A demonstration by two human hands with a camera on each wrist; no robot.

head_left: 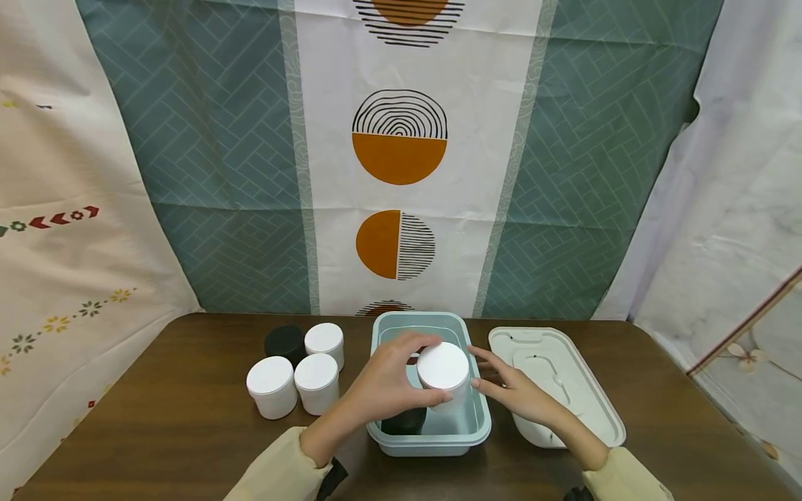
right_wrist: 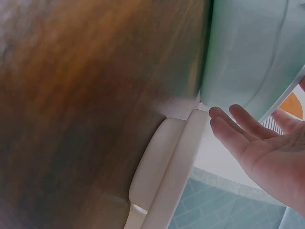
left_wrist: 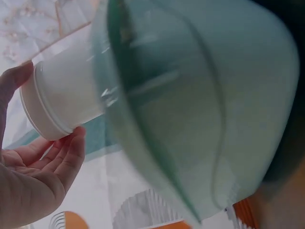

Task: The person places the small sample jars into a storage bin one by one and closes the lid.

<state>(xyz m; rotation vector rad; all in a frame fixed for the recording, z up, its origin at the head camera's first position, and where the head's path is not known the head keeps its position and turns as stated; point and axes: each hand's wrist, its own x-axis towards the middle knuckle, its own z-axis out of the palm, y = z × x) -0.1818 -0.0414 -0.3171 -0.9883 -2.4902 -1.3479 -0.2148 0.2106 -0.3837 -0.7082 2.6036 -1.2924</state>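
Note:
My left hand [head_left: 391, 379] grips a white lidded jar [head_left: 443, 367] between thumb and fingers, above the light blue plastic bin [head_left: 464, 441]. In the left wrist view the thumb and fingertips hold the jar [left_wrist: 69, 90] around its lid, and its lower end is hidden behind the bin wall. A black-lidded jar [head_left: 406, 422] stands inside the bin at the near left, partly covered by my left hand. Beside the bin's right rim my right hand [head_left: 516, 393] has its fingers spread. It holds nothing, and in the right wrist view its fingers [right_wrist: 248, 126] are extended.
Left of the bin stand three white jars [head_left: 271, 383] and a black jar [head_left: 285, 344] in a cluster. A pale bin lid [head_left: 589, 393] lies on the brown table [head_left: 163, 417] to the right. Patterned cloth [head_left: 401, 292] hangs behind the table.

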